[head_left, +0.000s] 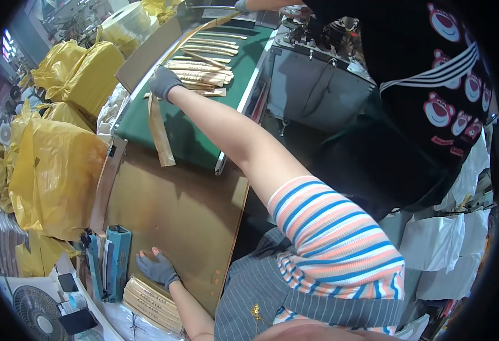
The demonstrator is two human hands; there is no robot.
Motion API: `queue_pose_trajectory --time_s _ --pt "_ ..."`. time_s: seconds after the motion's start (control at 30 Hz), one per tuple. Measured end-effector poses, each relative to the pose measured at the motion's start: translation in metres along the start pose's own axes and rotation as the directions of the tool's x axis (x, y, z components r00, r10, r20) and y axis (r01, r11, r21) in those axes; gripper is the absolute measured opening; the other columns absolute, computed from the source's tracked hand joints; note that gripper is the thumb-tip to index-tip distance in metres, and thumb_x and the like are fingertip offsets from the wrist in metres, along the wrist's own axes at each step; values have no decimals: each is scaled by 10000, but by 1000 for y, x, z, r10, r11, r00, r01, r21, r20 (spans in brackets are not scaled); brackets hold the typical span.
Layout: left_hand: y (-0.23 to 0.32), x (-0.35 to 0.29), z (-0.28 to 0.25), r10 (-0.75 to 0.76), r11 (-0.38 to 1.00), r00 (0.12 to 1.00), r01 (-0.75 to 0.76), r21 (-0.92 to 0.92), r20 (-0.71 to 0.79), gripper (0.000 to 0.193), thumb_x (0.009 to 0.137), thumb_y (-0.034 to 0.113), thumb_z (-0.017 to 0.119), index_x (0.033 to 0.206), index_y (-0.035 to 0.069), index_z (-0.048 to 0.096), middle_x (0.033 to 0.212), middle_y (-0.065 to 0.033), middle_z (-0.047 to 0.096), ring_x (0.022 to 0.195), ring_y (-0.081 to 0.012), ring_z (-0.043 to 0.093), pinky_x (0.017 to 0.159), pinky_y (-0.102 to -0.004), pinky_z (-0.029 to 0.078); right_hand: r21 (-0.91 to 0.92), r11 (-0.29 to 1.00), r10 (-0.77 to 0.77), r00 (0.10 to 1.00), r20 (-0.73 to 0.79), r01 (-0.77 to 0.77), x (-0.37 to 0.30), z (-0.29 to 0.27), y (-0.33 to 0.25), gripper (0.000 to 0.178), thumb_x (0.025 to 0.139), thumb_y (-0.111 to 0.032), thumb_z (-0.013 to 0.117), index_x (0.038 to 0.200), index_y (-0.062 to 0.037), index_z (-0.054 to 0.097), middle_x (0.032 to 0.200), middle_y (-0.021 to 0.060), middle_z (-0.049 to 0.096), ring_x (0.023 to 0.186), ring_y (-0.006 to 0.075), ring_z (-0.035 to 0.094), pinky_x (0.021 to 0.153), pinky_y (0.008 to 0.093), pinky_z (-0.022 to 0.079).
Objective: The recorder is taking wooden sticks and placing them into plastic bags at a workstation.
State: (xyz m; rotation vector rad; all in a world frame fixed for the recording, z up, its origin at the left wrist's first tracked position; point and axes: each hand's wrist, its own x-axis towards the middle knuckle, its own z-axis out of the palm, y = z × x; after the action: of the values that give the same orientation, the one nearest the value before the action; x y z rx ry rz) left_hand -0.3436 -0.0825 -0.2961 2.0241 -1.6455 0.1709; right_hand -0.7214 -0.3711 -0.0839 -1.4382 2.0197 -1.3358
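Observation:
My right hand (166,83), in a grey glove, is closed around a long narrow brown paper strip (159,133) above the green conveyor belt (195,133). One end of the strip hangs toward the belt's near end; the other reaches up toward a co-worker's gloved hand (241,5). Beside my right hand, several flat brown paper packets (204,71) lie across the belt. My left hand (158,269), gloved with bare fingertips, rests on the brown tabletop (170,210) with its fingers apart and holds nothing. Close below it lies a row of stacked brown packets (151,301).
A blue metal device (116,262) stands at the table's left edge. Large yellow plastic bags (59,176) crowd the left side. A fan (36,312) sits at lower left. Across the belt, a person in black (408,102) stands beside a grey machine cabinet (317,85).

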Motion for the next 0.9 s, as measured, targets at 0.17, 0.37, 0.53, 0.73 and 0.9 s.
queue_pose_trajectory --time_s 0.17,0.37,0.53,0.73,0.9 --pt "-3 -1 1 -8 1000 1000 8 0 13 512 867 366 552 1200 -21 510 1275 -223 469 1209 -346 421 1019 -414 329 4 999 -33 998 59 33 -9 8 -9 317 744 -191 572 976 24 584 978 272 608 978 378 589 856 407 453" --pt "5 2 -1 -5 1000 1000 6 -21 20 518 866 367 548 1200 -27 508 1272 -218 473 1206 -345 421 1018 -417 329 -46 980 -186 973 133 194 -5 22 -31 348 644 -152 647 960 -6 635 940 220 644 914 358 619 813 390 477" --pt "3 0 0 -14 1000 1000 14 -5 18 519 861 369 555 1192 -28 511 1266 -223 474 1197 -347 427 1013 -420 333 34 959 -282 939 199 281 -31 32 -67 300 739 -150 535 959 22 643 1038 250 611 988 356 598 851 381 476" --pt "-10 1 11 -13 1000 1000 13 -1 2 509 845 353 582 1195 -10 513 1266 -209 476 1206 -339 423 1013 -423 330 37 837 -482 702 524 547 -73 52 -114 464 610 -178 695 1046 -30 636 1008 201 635 966 338 604 849 362 473" --pt "7 6 -12 -22 999 996 24 -21 84 590 839 380 601 1225 -46 466 1294 -240 447 1218 -345 419 1018 -406 333 333 551 -735 256 628 765 -169 94 -141 304 692 -212 616 964 -82 656 934 158 652 876 330 618 782 397 482"
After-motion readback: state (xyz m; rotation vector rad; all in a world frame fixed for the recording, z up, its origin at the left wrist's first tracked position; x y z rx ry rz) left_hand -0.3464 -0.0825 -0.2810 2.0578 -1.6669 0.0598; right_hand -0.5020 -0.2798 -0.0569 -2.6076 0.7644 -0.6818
